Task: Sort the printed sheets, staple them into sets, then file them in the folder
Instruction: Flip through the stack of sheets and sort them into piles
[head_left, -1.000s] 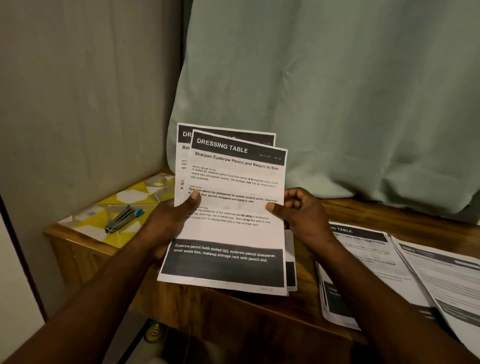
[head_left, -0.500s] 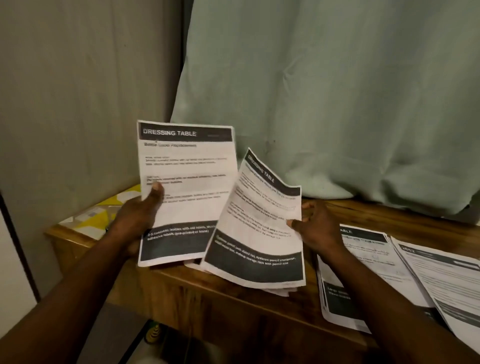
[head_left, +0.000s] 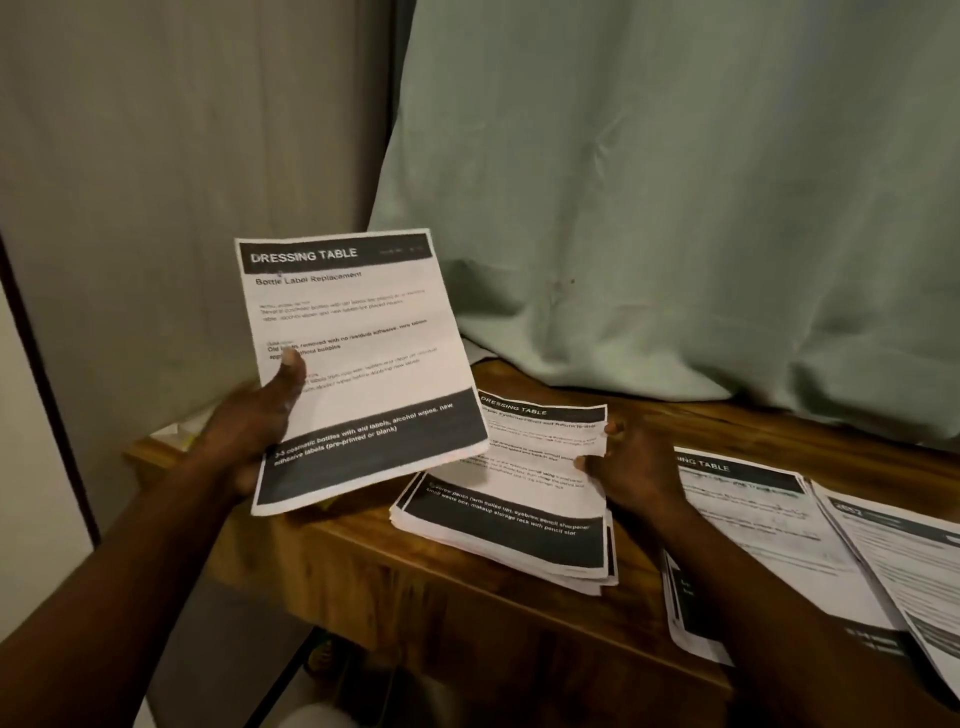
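We record the Bottle Label Replacement sheet (head_left: 363, 358) raised and tilted in the left hand (head_left: 249, 436). The eyebrow-pencil sheet (head_left: 524, 467) tops a flat stack (head_left: 498, 543) on the surface (head_left: 639, 577). Two piles (head_left: 758, 530) overlap further right.

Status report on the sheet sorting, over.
Left hand grips Bottle Label sheet, raised. Right hand pinches Eyebrow Pencil sheet atop a stack. Nothing in the way.

L hand (head_left: 249, 436) raised, thumb clamped — R hand (head_left: 631, 467) lower, fingers pinching.
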